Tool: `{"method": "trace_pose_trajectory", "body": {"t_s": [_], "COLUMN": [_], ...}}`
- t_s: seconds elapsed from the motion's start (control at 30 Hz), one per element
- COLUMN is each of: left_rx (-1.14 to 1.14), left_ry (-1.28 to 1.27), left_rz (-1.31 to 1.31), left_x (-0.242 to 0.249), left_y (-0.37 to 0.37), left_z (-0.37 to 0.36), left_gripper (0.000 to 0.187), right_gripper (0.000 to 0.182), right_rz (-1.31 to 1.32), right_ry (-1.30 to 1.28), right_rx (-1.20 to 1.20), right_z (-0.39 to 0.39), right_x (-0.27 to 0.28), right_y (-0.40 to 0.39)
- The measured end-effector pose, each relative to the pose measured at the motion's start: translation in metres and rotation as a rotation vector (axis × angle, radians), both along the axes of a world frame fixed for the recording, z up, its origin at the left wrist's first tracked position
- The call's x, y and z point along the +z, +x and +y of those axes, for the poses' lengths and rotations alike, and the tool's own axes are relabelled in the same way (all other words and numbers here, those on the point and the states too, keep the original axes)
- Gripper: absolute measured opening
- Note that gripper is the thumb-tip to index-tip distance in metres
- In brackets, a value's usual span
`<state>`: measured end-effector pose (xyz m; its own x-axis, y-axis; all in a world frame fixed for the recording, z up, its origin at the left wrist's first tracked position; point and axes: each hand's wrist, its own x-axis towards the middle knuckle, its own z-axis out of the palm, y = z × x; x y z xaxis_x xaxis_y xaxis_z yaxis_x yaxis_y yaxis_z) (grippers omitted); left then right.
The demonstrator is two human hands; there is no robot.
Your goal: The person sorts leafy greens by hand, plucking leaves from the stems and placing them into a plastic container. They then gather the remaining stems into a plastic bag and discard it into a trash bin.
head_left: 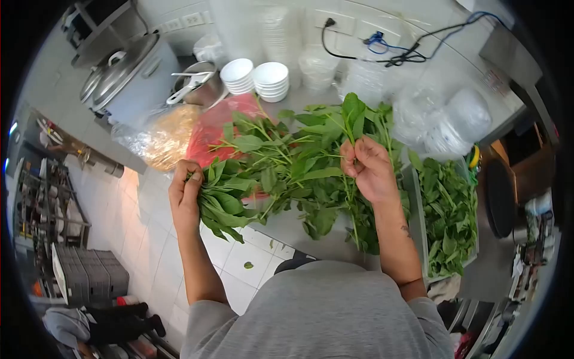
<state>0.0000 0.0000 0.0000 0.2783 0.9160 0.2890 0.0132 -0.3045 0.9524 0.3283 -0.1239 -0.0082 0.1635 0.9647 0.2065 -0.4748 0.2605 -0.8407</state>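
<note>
My left hand is closed around the stems of a bunch of leafy greens, whose leaves fan out to the right. With its fingertips pinched, my right hand holds a single leafy sprig; its leaves point up, and a stem trails below the hand. Between and behind both hands a loose pile of leafy stems spreads over the steel counter, partly on a red plastic bag. To the right of my right arm stands a plastic bin full of picked green leaves.
White bowls are stacked at the back beside a metal pot with white utensils. At left are a large lidded cooker and a clear bag. Plastic-wrapped containers sit back right, below cables. A person is at lower left.
</note>
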Motion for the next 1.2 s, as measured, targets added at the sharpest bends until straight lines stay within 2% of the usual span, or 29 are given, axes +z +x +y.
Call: {"method": "trace_pose_trajectory", "body": {"t_s": [0.07, 0.17, 0.27, 0.37, 0.43, 0.5, 0.57, 0.63, 0.73, 0.83, 0.9, 1.0, 1.03, 1.1, 1.13, 1.17, 1.2], "left_rx": [0.110, 0.124, 0.118, 0.101, 0.069, 0.007, -0.117, -0.224, -0.356, -0.571, -0.740, -0.930, -0.999, -1.025, -1.031, -1.036, -1.080], "left_ry": [0.208, 0.041, 0.101, 0.104, 0.111, 0.136, 0.121, 0.117, 0.139, 0.134, 0.092, 0.047, -0.011, 0.108, 0.159, 0.210, 0.214], "left_rz": [0.092, 0.245, 0.353, 0.331, 0.342, 0.326, 0.300, 0.287, 0.287, 0.276, 0.115, 0.068, 0.038, 0.091, 0.102, 0.114, 0.185], "left_x": [0.003, 0.014, 0.018, 0.022, 0.030, 0.032, 0.025, 0.019, 0.019, 0.032, 0.035, 0.041, 0.043, 0.045, 0.041, 0.036, 0.030], "left_y": [0.006, -0.010, -0.012, -0.002, 0.010, 0.026, 0.040, 0.071, 0.125, 0.194, 0.245, 0.321, 0.347, 0.396, 0.420, 0.444, 0.467], "left_z": [-0.012, -0.006, -0.005, -0.002, -0.002, -0.001, 0.004, 0.008, -0.001, -0.029, -0.049, -0.076, -0.088, -0.113, -0.125, -0.134, -0.140], "left_gripper": [0.012, 0.012, 0.010, 0.009, 0.009, 0.008, 0.008, 0.008, 0.009, 0.011, 0.017, 0.024, 0.026, 0.033, 0.039, 0.044, 0.050], "right_gripper": [0.024, 0.024, 0.022, 0.022, 0.046, 0.067, 0.080, 0.090, 0.098, 0.100, 0.085, 0.058, 0.048, 0.038, 0.035, 0.033, 0.028], "right_rz": [0.034, 0.042, 0.055, -0.094, -0.571, -1.102, -1.010, -0.580, -0.577, -0.859, -0.822, -0.746, -0.587, -0.443, -0.279, -0.231, -0.244], "right_ry": [-0.001, 0.033, -0.011, -0.063, -0.184, -0.103, -0.054, -0.089, -0.012, 0.084, -0.026, -0.089, -0.166, -0.314, -0.541, -0.388, -0.360], "right_rx": [0.061, 0.128, 0.112, 0.116, 0.062, -0.237, -0.170, 0.075, -0.001, -0.402, -0.598, -0.939, -0.979, -1.255, -1.262, -1.363, -1.428], "right_z": [0.007, 0.042, 0.057, 0.092, 0.112, 0.109, 0.090, 0.060, 0.003, -0.037, -0.067, -0.118, -0.136, -0.169, -0.191, -0.205, -0.220], "right_x": [-0.002, -0.011, -0.019, -0.034, -0.028, -0.037, -0.038, -0.033, -0.010, 0.003, 0.013, 0.025, 0.028, 0.027, 0.040, 0.019, 0.014], "right_y": [-0.003, -0.025, -0.035, -0.037, -0.046, -0.050, -0.047, -0.043, -0.034, -0.018, 0.000, 0.029, 0.040, 0.060, 0.063, 0.080, 0.089]}}
